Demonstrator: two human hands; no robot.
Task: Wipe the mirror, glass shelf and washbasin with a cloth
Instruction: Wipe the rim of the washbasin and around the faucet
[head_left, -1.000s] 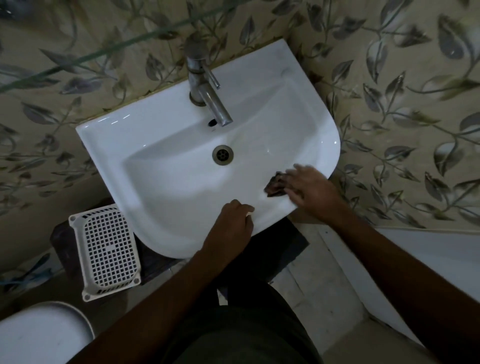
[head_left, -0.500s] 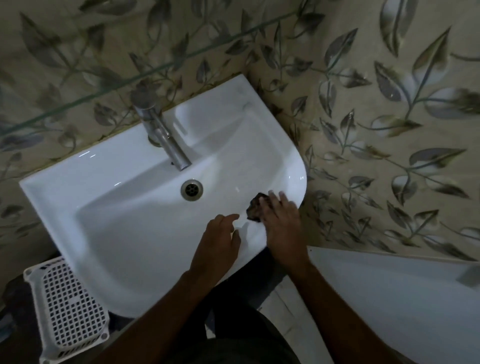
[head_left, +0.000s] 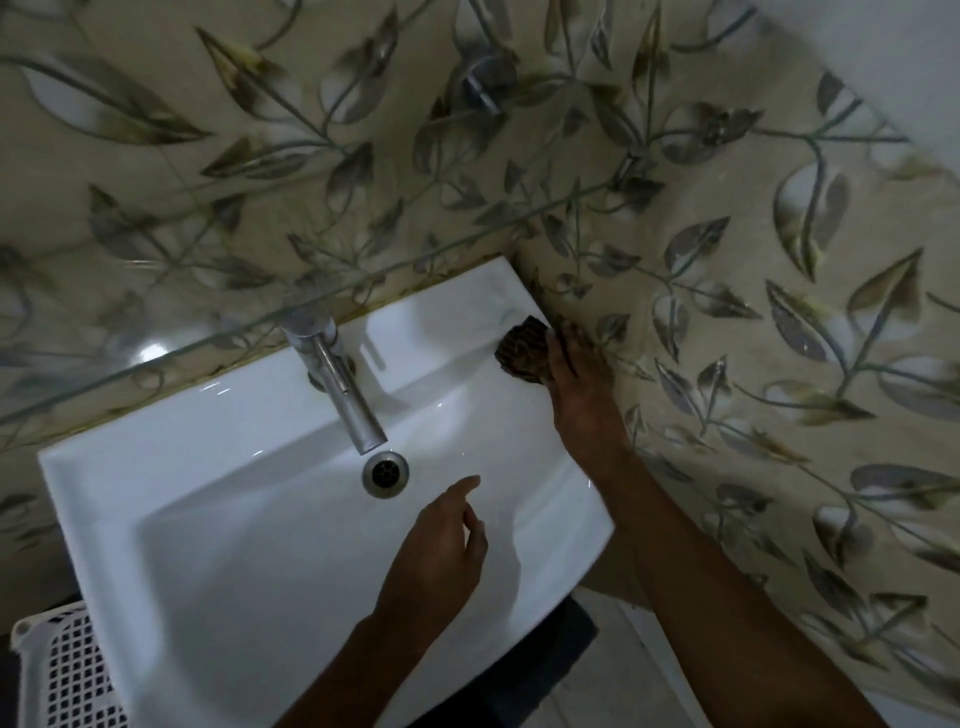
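Observation:
A white washbasin (head_left: 208, 519) fills the lower left of the head view, with a steel tap (head_left: 337, 379) and a round drain (head_left: 385, 474). My right hand (head_left: 576, 384) presses a dark patterned cloth (head_left: 522, 351) onto the basin's far right rim, close to the tiled wall corner. My left hand (head_left: 441, 551) hovers over the bowl near its front, fingers loosely apart and holding nothing. The glass shelf (head_left: 260, 322) runs as a thin greenish edge above the back of the basin. No mirror shows.
Leaf-patterned tiles (head_left: 779, 312) cover the walls behind and to the right of the basin. A metal fixture (head_left: 483, 78) sits high on the wall. A white perforated plastic basket (head_left: 57, 670) stands at the lower left below the basin. Floor tiles show at the bottom right.
My right hand has slid the cloth from the front right rim along the right side to the back right corner. My left hand has lifted off the front rim. The view tilted upward.

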